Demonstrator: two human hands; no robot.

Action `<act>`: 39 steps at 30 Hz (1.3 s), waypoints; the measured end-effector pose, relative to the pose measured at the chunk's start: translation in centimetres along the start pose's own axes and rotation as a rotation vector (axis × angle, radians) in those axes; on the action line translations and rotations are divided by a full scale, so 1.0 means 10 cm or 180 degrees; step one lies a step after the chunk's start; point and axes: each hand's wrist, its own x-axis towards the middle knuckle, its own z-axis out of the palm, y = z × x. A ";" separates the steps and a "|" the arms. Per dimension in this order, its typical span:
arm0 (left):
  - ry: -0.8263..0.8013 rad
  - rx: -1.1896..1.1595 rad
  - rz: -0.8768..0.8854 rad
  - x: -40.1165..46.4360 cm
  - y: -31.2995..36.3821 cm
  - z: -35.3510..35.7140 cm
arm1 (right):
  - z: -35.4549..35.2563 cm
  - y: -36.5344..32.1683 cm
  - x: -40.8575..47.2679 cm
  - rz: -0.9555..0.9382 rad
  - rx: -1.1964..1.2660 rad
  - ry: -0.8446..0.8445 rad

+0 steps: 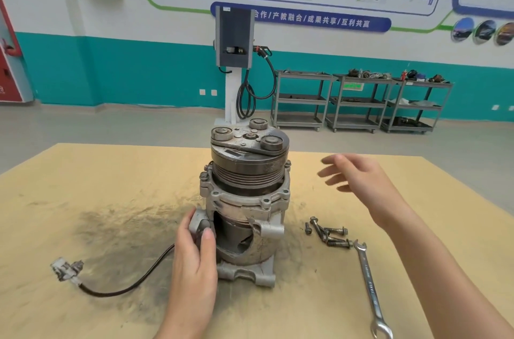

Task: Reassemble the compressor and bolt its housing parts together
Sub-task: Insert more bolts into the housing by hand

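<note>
Nearest, a combination wrench (371, 292) is laid on the stained table (83, 185), with loose bolts (329, 233) just beyond its head. Left of these, the compressor (244, 199) is stood upright at the table's middle — its lower mounting lug is gripped by the left hand (194, 255). Farther right, the right hand (358, 180) is held in the air, fingers spread and relaxed, holding nothing. Shelf carts (358, 99) are lined along the far wall.

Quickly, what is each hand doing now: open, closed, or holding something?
Left hand: holding a lug on the side of the compressor.
Right hand: open, in the air, holding nothing.
</note>
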 end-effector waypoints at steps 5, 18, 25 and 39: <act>0.0002 -0.0012 -0.0031 0.00 -0.02 -0.01 | 0.08 0.25 -0.07 0.0198 -0.1744 -0.0732; -0.0015 -0.0063 -0.0025 -0.01 0.01 -0.01 | 0.23 0.61 -0.01 0.0357 -0.3237 -0.0924; -0.0026 -0.0114 -0.0057 -0.02 0.01 0.00 | 0.22 0.56 -0.03 0.0359 -0.3463 -0.1014; -0.0062 -0.0132 -0.0136 -0.03 0.04 -0.01 | 0.14 0.17 -0.08 -0.0095 -0.1706 -0.0142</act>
